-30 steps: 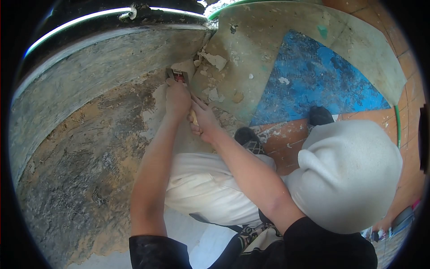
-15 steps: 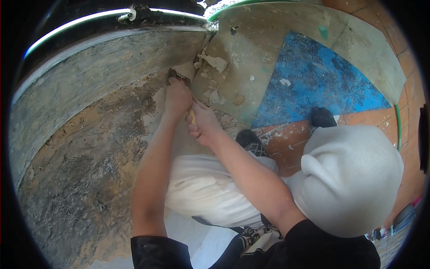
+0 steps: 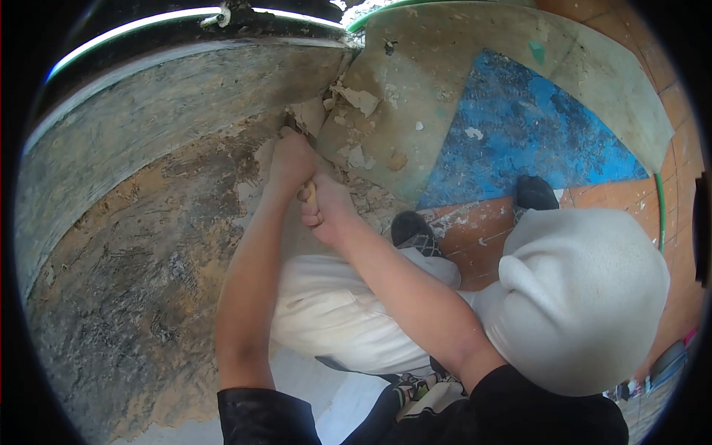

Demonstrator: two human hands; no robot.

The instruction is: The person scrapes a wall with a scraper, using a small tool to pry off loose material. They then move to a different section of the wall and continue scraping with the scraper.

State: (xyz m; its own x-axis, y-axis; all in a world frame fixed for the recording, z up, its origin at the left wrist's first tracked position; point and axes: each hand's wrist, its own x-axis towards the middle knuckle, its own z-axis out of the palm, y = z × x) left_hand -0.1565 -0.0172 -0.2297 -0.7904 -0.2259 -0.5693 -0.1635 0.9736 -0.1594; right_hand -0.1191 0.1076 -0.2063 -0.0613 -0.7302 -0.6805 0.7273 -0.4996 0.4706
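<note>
My left hand is closed around the upper part of a scraper, near its dark blade. My right hand grips the pale wooden handle of the scraper just below it. The blade end meets the wall low down near the corner and is mostly hidden by my left hand. Close by, loose flakes of plaster lie on the sheet. Below and left of my hands, the wall surface is rough, brown and dark grey, with patches of coating gone.
A greyish sheet with a blue section covers the floor, and orange tiles show beyond it. A green hose runs along the right. A grey-painted band borders the window ledge. My shoes stand by the blue part.
Both hands and the scraper have shifted slightly left in the view, with the same two-handed grip. The view itself has moved a little.
</note>
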